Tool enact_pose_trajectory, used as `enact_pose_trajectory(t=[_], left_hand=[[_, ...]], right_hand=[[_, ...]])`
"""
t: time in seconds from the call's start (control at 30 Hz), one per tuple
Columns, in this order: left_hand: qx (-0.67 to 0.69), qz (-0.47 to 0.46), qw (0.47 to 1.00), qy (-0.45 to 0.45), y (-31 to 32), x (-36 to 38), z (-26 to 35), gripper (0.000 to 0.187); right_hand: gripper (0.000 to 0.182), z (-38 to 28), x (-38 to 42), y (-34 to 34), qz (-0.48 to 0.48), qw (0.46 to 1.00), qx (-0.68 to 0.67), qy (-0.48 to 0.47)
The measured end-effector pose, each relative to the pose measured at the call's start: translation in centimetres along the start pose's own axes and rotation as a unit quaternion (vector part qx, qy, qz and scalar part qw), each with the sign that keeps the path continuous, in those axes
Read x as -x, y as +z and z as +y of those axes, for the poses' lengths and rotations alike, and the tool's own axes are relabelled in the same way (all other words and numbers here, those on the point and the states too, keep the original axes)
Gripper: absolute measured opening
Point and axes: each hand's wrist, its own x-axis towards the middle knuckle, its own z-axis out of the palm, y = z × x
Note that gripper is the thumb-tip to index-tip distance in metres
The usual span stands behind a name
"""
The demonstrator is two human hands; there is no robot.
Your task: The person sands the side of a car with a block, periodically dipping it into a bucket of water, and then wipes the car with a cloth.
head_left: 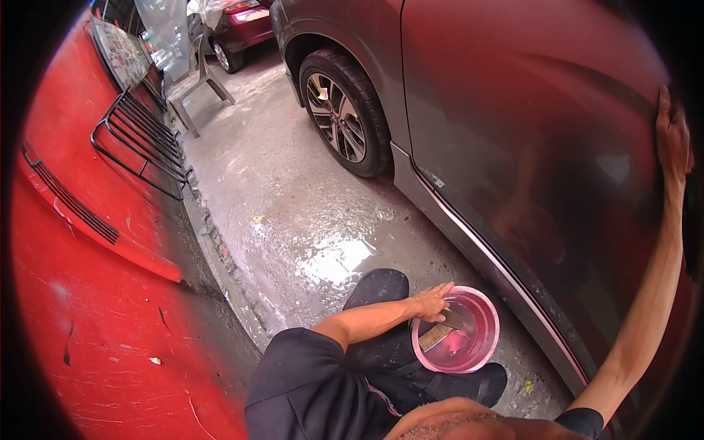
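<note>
A pink bucket (493,339) of cloudy water stands on the wet floor between my shoes. My left hand (431,302) is over its left rim, the fingers closed around a dark flat piece that I cannot make out clearly. Inside the bucket lie a tan block (434,337) and a bright pink object (457,340). At the far right, my right hand (673,139) rests with outstretched fingers against the edge of the dark car door (499,147), holding nothing.
The car's wheel (341,114) is ahead. A red panel (95,308) and a black metal rack (143,139) line the left side. Farther back are a plastic chair (202,84) and a red car (246,26). Wet concrete (271,191) runs between them.
</note>
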Motion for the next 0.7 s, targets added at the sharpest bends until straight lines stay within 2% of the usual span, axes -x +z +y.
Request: enact_pose_trajectory(t=[0.33,0.7], left_hand=[[0.003,0.003,1.000,-0.001,-0.20,0.12,0.14,0.057],[-0.009,0.016,1.000,0.009,-0.08,0.23,0.07,0.059]], right_hand=[[0.067,0.22,0.04,0.32,0.032,0.999,0.028,-0.018],[0.067,-0.03,0.15,0.08,0.027,0.999,0.014,-0.015]])
